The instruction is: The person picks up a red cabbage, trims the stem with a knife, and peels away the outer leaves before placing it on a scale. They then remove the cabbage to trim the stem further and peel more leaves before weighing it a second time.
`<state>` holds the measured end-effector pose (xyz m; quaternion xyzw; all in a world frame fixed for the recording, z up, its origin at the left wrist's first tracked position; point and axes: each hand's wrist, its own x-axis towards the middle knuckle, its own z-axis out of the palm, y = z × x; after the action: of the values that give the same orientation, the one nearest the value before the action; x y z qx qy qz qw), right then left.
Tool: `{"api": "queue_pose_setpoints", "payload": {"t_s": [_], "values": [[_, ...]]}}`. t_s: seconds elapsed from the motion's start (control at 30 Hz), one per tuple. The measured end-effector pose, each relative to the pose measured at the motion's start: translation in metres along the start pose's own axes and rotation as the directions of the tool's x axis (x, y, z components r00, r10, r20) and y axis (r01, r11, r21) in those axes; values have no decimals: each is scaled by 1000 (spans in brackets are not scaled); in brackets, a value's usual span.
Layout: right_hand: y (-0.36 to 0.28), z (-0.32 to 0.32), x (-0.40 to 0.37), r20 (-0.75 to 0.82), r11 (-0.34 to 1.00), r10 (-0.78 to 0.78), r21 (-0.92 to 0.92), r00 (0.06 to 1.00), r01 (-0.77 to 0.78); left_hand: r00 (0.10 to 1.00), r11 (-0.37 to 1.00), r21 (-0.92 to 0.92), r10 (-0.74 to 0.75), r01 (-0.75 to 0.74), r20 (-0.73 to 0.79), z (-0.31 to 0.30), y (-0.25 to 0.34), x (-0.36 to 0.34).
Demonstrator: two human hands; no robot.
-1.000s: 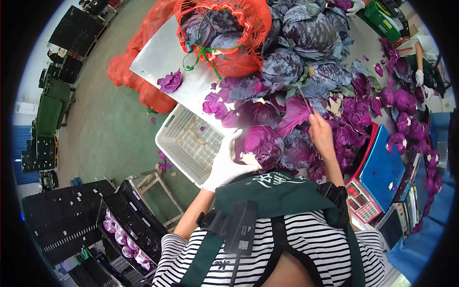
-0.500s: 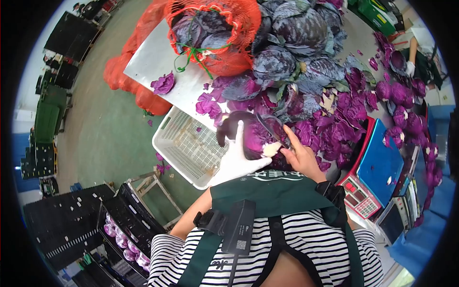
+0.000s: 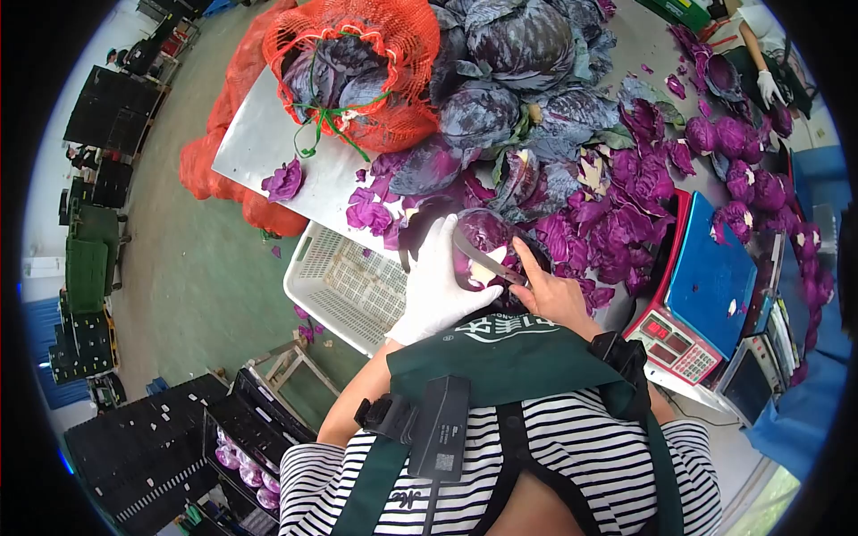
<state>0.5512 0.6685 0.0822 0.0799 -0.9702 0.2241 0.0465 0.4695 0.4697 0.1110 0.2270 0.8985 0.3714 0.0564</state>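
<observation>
My left hand (image 3: 434, 290), in a white glove, is closed against the near left side of a red cabbage (image 3: 490, 230), steadying it at the table's front edge. Bare and wrapped round a knife handle, my right hand (image 3: 556, 300) has its index finger stretched forward. The knife (image 3: 479, 257) has a curved blade that lies across the cabbage beside its pale cut stem. Dark outer leaves hang at the cabbage's left, partly hidden by the glove. Loose purple leaves (image 3: 617, 232) are heaped to the right of both hands.
A white plastic crate (image 3: 308, 284) stands below the table's left edge. Whole cabbages (image 3: 518, 45) and a red mesh sack (image 3: 416, 45) of them lie ahead. On the right are a red scale with a blue pan (image 3: 706, 268), trimmed cabbages (image 3: 737, 138) and another person's gloved hand (image 3: 769, 87).
The knife blade has swung leftward across the cabbage, near its stem. My left hand has shifted left and drawn its fingers closer together. The view has moved slightly.
</observation>
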Motion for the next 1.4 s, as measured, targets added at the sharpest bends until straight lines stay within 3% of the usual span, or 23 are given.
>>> {"api": "queue_pose_setpoints", "payload": {"t_s": [0.3, 0.43, 0.5, 0.53, 0.57, 0.63, 0.73, 0.77, 0.83, 0.87, 0.9, 0.97, 1.0, 1.1, 1.17, 1.23, 1.3, 1.33, 1.37, 1.4], "values": [[-13, -8, 23, -9, 998, 28, -56, 1000, -28, 995, 996, -18, -89, 89, 46, -1, 6, 2], [-11, -7, 33, -74, 998, 50, 27, 996, -48, 998, 998, -49, -36, 33, -48, 6, 1, -2], [-12, -11, 38, -160, 976, 134, 191, 978, -103, 997, 998, -53, -41, 38, -73, 9, 0, -7], [-10, -17, 40, -59, 957, 191, 231, 980, -172, 996, 997, -58, -63, 59, -70, 11, 0, -6], [2, -7, 44, -185, 956, 158, 275, 970, -104, 995, 995, -64, -83, 79, -63, 11, 0, -7], [36, -21, 53, 75, 652, 524, 606, 849, -456, 999, 999, -47, -14, 13, -32, 10, -1, -17], [37, -36, 53, 154, 613, 453, 661, 878, -432, 997, 992, -97, 79, -79, -1, 7, -16, -23], [22, -43, 51, 161, 635, 358, 681, 920, -366, 999, 985, -171, 5, 2, 39, 0, -14, -23], [-4, -48, 47, 130, 867, 197, 439, 972, -235, 970, 867, -435, -200, 242, 141, -14, -3, -13], [-7, -41, 46, 91, 806, 189, 554, 978, -207, 977, 938, -281, -179, 205, 114, -19, 2, -6], [-1, -41, 48, 95, 807, 183, 555, 979, -204, 954, 889, -350, -252, 294, 160, -16, -2, -4], [26, -43, 52, 167, 486, 397, 796, 903, -361, 983, 850, -496, -127, 178, 135, -12, -23, -2], [53, -24, 49, 188, 381, 432, 849, 882, -367, 982, 849, -496, -131, 181, 134, -7, -30, -4], [82, -7, 45, 198, 308, 562, 851, 803, -426, 981, 822, -537, -176, 190, 77, 3, -44, -11], [87, -7, 43, 207, 316, 596, 828, 776, -463, 905, 571, -736, -402, 365, 137, 7, -48, -12], [71, -27, 45, 120, 428, 598, 789, 793, -442, 886, 575, -723, -450, 382, 110, 7, -43, -13], [52, -47, 42, -108, 654, 587, 647, 803, -391, 835, 467, -749, -510, 470, 206, -2, -22, -5], [26, -66, 42, 4, 656, 565, 604, 825, -453, 850, 474, -753, -481, 457, 213, 5, -26, -3], [35, -42, 34, -247, 912, 207, 400, 947, -95, 853, 475, -751, -473, 459, 222, 7, -26, -2], [8, -51, 28, 116, 811, 291, 497, 950, -309, 858, 504, -727, -460, 466, 230, 7, -25, -1]]}}
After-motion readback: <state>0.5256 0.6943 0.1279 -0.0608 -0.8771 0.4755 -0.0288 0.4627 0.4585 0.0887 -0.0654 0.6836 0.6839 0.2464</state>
